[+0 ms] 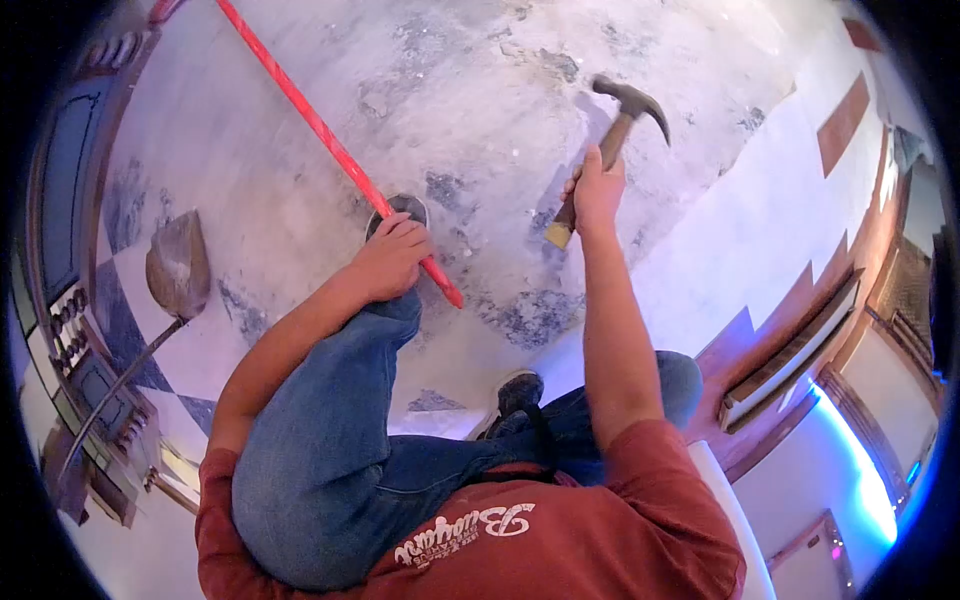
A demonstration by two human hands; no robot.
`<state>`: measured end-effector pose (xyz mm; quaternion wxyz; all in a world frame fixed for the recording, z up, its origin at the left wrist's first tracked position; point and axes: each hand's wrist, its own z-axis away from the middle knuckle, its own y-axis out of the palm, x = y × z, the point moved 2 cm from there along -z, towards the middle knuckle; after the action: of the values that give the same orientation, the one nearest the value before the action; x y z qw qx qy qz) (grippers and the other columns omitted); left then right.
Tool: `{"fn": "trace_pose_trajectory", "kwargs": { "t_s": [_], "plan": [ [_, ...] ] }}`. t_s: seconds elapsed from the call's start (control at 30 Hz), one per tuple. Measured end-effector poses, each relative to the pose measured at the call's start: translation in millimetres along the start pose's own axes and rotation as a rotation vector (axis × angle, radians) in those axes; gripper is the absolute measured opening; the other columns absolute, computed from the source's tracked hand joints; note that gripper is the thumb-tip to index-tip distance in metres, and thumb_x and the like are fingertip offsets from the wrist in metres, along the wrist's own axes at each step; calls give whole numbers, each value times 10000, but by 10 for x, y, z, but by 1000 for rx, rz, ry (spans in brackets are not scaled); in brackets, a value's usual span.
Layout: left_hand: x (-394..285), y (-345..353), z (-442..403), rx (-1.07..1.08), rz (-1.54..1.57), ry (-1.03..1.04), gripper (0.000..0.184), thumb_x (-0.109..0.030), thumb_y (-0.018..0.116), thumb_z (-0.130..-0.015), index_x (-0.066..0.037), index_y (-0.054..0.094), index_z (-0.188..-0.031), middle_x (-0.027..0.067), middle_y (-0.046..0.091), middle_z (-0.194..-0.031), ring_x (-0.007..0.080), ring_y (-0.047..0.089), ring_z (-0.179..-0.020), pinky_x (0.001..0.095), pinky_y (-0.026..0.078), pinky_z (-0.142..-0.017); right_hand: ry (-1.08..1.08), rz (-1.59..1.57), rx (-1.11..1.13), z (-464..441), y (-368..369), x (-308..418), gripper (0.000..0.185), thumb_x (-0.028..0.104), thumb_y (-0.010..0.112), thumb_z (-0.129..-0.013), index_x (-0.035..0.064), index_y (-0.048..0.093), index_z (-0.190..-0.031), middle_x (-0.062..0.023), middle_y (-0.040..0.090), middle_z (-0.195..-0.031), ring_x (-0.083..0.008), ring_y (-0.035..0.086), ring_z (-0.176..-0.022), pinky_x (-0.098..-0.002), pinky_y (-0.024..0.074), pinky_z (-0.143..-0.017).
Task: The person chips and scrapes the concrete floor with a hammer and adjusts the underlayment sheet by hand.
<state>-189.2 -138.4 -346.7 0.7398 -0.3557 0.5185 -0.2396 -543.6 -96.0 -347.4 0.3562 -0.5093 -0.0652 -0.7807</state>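
My left hand (397, 258) is closed around a long red bar (310, 115) with worn pale streaks, close to its pointed lower end. The bar slants up and left across the floor, and its far end leaves the view. In my right hand (600, 195) is a claw hammer (625, 125), gripped by its wooden handle with the dark metal head pointing away from me. The handle's butt end is yellowish. Just beyond my left hand shows a dark rounded thing (408, 205) with a pale rim, partly hidden, perhaps a shoe toe.
The floor (480, 130) is dusty and scuffed, with dark patches. A dirty shovel (178, 265) lies at left. Dark panelled furniture (75, 190) lines the left side. At right are a long wooden piece (795, 355) and a blue-lit strip (855, 460). My shoe (520, 392) is below centre.
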Motion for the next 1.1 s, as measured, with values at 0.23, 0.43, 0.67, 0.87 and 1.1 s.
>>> {"fn": "trace_pose_trajectory", "kwargs": {
  "t_s": [0.23,0.43,0.67,0.87,1.1],
  "plan": [
    [-7,25,-15,-9,-35,-9,316,-119,705,-795,-128,713,-1111,49,664,-1187,237,572,-1290,467,303,-1247,224,211,385,208,-228,-249,307,338,650,-1077,78,489,-1099,-34,571,-730,-141,557,-496,-338,505,-433],
    [32,58,4,-1,-14,-10,384,-100,720,-766,-157,715,-1146,44,673,-1240,244,556,-1344,495,285,-1258,224,208,421,685,-176,-201,309,335,653,-1077,71,492,-1091,-37,569,-716,-145,578,-512,-339,509,-442],
    [7,51,21,59,9,-23,408,-105,723,-770,-141,723,-1176,49,676,-1277,255,543,-1377,515,274,-1270,72,385,318,1270,108,-675,281,270,659,-1065,47,490,-1083,-52,571,-705,-161,597,-518,-352,511,-473],
    [23,48,6,-6,-16,-19,347,-113,680,-806,-142,757,-1143,39,697,-1204,241,553,-1364,488,279,-1277,62,141,263,1374,209,-543,257,253,643,-1079,60,473,-1096,-51,578,-712,-160,588,-516,-349,506,-474],
    [42,71,-7,61,26,-47,342,-115,666,-818,-142,759,-1146,38,688,-1178,245,554,-1350,489,269,-1282,167,257,507,1089,51,-566,250,256,628,-1093,68,466,-1059,-46,563,-702,-144,566,-480,-322,487,-427]
  ]
}}
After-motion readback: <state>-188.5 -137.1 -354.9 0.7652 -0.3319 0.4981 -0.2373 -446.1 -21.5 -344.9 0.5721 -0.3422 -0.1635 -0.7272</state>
